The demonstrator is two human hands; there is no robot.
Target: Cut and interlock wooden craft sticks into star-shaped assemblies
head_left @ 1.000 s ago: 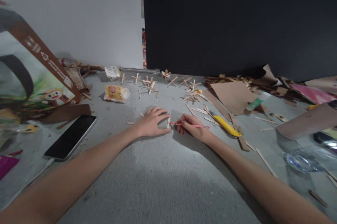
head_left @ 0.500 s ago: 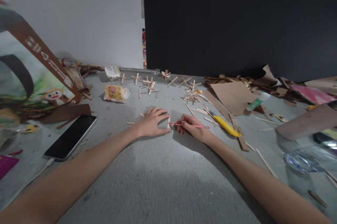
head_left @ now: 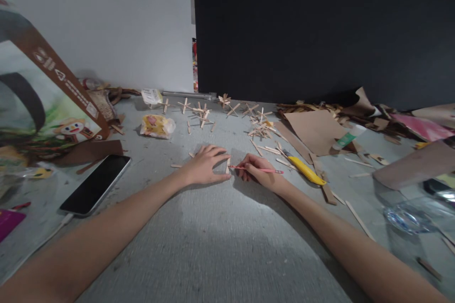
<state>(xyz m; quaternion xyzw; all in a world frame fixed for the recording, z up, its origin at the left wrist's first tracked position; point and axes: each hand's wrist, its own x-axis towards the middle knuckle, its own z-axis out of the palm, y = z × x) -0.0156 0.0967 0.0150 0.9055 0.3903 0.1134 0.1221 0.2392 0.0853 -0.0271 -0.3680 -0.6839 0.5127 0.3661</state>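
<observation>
You are at the marking stage, I judge: glued stick crosses (head_left: 199, 112) already lie in a cluster at twelve o'clock near the wall, and loose sticks (head_left: 265, 149) wait at one o'clock. Your left hand (head_left: 205, 165) lies flat, fingers spread, pinning a short wooden stick (head_left: 227, 166) to the table (head_left: 213, 236). Your right hand (head_left: 259, 173), at three o'clock of that stick, pinches a pink pencil (head_left: 261, 169) whose tip meets it.

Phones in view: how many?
1. The phone lies flat, screen dark, on the grey table at the left, beside the left forearm and below the printed carton. Clutter at the right could hide another.
</observation>
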